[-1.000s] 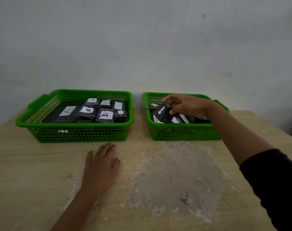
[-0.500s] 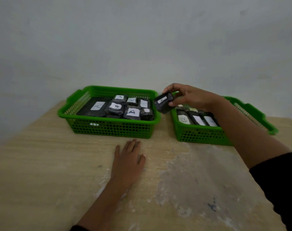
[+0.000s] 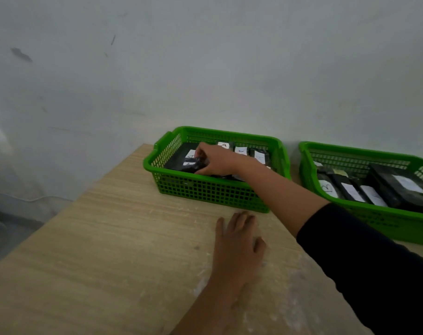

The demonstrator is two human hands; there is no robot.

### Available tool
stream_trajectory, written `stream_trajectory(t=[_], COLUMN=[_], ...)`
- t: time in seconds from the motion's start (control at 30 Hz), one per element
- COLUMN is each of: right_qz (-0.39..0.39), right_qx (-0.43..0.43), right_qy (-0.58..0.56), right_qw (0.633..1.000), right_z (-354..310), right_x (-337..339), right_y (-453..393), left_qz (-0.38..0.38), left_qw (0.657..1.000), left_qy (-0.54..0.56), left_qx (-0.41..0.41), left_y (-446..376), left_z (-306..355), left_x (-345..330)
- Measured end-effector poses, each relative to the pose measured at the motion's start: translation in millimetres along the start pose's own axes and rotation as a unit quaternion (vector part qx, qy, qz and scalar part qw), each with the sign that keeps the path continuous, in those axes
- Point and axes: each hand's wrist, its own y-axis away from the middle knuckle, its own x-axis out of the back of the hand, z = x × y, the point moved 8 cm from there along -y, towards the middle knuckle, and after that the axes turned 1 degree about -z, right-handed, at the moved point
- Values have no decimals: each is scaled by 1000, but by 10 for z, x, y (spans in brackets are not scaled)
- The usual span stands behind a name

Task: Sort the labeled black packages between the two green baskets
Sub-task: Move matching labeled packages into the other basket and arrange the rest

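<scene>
Inside the left basket (image 3: 213, 191), at its 9 o'clock end, the right hand (image 3: 214, 159) grips a package (image 3: 190, 164); the left hand (image 3: 237, 245) rests flat, released, on the bench (image 3: 109, 238).

In the left green basket (image 3: 213, 189), a white label (image 3: 223, 145) on a black package at the back carries a handwritten "A". The neighbouring labels there (image 3: 241, 150) show dark pen marks too blurred to read. In the right green basket (image 3: 365, 213), the white label (image 3: 327, 188) on the nearest black package reads "B". The other labels in that basket (image 3: 353, 192) cannot be read.
</scene>
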Motion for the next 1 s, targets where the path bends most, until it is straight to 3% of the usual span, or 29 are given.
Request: stream_trajectory(t=[0.2,0.43,0.7,1.0], right_qz=[-126,-72,40,29], right_qx=[-15,18,11,-2], right_qy=[-10,152,-74,-14], right_qw=[992,986,996,999], right_z=[-55,-74,-195,-350], right_x=[-3,-116,185,-251], right_y=[-99,-179,-212,-430], left_qz=[10,2,5,-14], left_qw=[1000,1000,1000,999], left_qy=[12,-1,19,-47], left_qx=[7,8,10,-2], left_y=[-10,-6,19,15], left_z=[14,18,23,33], left_x=[14,10,29,14])
